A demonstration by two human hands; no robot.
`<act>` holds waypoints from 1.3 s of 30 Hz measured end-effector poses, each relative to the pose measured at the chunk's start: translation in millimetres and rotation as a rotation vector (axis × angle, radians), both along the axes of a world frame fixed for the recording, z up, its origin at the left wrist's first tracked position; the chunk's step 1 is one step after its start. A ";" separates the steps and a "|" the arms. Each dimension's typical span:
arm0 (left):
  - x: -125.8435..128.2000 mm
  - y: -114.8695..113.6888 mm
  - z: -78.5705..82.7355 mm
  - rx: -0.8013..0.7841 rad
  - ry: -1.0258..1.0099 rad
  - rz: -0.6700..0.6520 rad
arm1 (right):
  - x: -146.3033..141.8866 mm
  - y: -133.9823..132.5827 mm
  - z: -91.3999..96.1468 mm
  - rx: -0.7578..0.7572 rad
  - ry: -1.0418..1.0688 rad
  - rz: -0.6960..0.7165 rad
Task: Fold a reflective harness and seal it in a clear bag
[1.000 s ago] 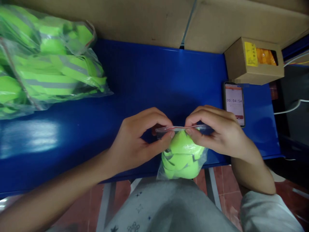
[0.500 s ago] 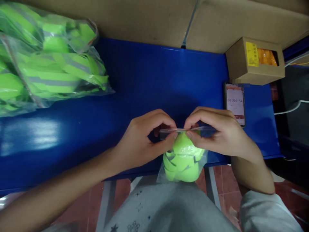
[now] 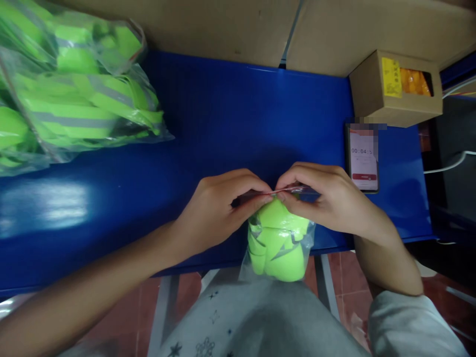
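A clear zip-lock bag [image 3: 280,243] with a folded neon-green item and grey strips inside hangs at the front edge of the table. My left hand [image 3: 226,208] pinches the bag's top seam between thumb and forefinger. Close beside it, my right hand [image 3: 320,196] pinches the same seam, its fingertips nearly touching those of the left. The bag's body hangs below both hands, in front of my lap. Parts of the seam are hidden behind my fingers.
Large clear bags of neon-green pieces with grey bands [image 3: 85,104] lie at the left on the blue table [image 3: 230,109]. A phone [image 3: 363,161] showing a timer lies to the right, before a cardboard box [image 3: 372,94] with orange contents. Cardboard [image 3: 223,29] lines the back.
My right hand has slid left along the seam, closer to my left hand. The bag has shifted slightly left, and its seam now tilts up toward the right.
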State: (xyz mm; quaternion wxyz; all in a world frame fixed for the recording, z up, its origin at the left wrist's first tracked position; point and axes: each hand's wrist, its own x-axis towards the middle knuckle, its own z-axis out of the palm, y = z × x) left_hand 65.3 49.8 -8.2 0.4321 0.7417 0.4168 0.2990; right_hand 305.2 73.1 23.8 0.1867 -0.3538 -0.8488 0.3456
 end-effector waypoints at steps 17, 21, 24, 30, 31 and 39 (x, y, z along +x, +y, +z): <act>-2.8 8.9 8.7 -0.360 -0.147 0.075 | 2.0 4.5 -6.5 0.033 0.047 0.046; -5.9 11.0 11.9 -0.340 -0.150 0.107 | 3.5 6.5 -3.3 0.020 0.036 0.005; -5.1 7.5 11.7 -0.233 -0.085 0.128 | 2.7 6.1 -4.1 0.020 0.036 0.003; -3.9 3.2 8.3 -0.212 -0.093 0.156 | 2.5 4.5 -5.1 0.020 0.035 0.008; -4.4 4.3 8.2 -0.232 -0.095 0.148 | 2.9 4.6 -4.8 0.017 0.037 0.005; -9.3 14.2 6.6 -0.363 -0.223 0.131 | 7.5 7.9 -1.0 0.028 0.055 -0.032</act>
